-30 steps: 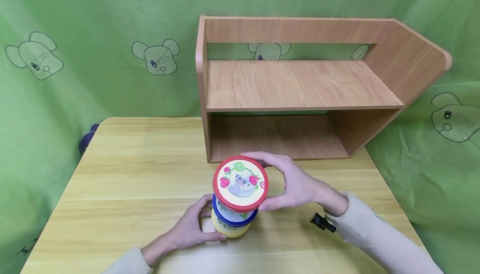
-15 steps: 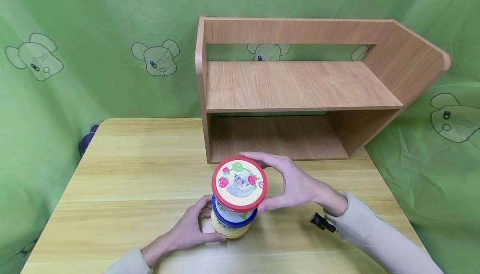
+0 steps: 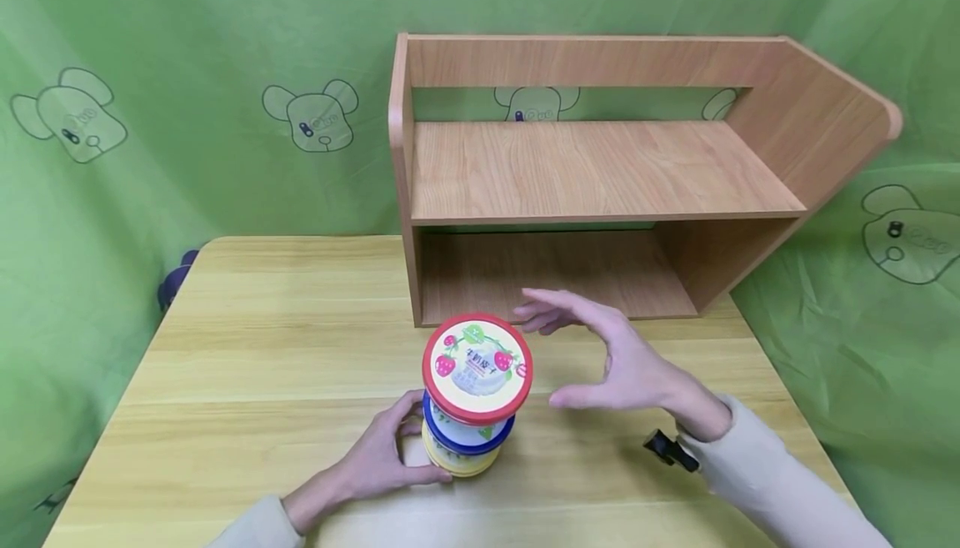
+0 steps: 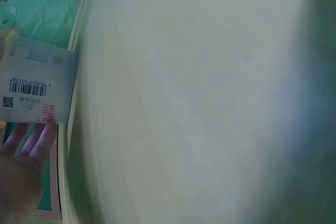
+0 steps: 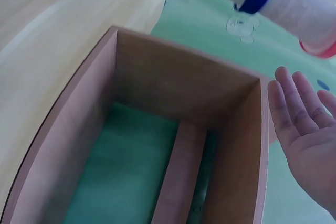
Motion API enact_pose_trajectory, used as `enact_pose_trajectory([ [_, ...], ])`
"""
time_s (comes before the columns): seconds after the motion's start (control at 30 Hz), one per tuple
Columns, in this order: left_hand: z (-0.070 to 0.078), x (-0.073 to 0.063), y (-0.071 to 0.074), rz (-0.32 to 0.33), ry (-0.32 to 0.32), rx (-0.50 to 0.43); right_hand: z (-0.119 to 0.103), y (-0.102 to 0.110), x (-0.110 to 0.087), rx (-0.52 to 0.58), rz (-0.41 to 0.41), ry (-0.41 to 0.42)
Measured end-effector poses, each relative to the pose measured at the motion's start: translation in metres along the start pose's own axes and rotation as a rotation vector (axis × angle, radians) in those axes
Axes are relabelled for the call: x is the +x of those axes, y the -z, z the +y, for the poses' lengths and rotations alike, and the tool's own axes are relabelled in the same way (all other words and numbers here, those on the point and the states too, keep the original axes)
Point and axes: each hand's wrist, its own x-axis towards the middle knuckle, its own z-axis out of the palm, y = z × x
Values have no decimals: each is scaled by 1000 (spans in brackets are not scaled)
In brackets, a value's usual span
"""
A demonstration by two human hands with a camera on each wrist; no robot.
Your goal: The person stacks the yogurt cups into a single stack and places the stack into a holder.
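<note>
Three round jars stand stacked on the wooden table (image 3: 247,398). On top is a jar with a red lid (image 3: 477,369) printed with strawberries. Beneath it are a blue-lidded jar (image 3: 468,441) and, lowest, a yellow-lidded jar (image 3: 459,464). My left hand (image 3: 381,454) holds the lowest jar between thumb and fingers. The left wrist view shows that jar's barcoded white side (image 4: 39,69) with fingers (image 4: 37,145) against it. To the right of the stack my right hand (image 3: 622,356) is spread, touching nothing; the right wrist view shows its fingers (image 5: 296,103) apart from the jars.
Behind the stack stands a two-level wooden shelf (image 3: 600,168), its lower front edge close to the jars. Green cloth (image 3: 187,114) with mouse-like drawings hangs around the table. A black clip-like piece (image 3: 670,450) sits at the right sleeve.
My right hand has let go of the red-lidded top jar and moved off to the right, fingers spreading. My left hand and the stack stay in place.
</note>
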Motion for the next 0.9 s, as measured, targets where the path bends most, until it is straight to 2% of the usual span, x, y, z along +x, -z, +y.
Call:
enact_pose_trajectory([
  [0.23,-1,-2,1,2,-11,9,1,21,-10,-5,112,30],
  [0.57,-1,0,0,5,-21,-3,4,57,-24,32,290,122],
  [0.73,-1,0,-1,3,-12,-11,-5,80,-29,37,404,104],
  [0.9,1,0,-1,-1,11,-19,-13,101,-37,-51,486,36],
])
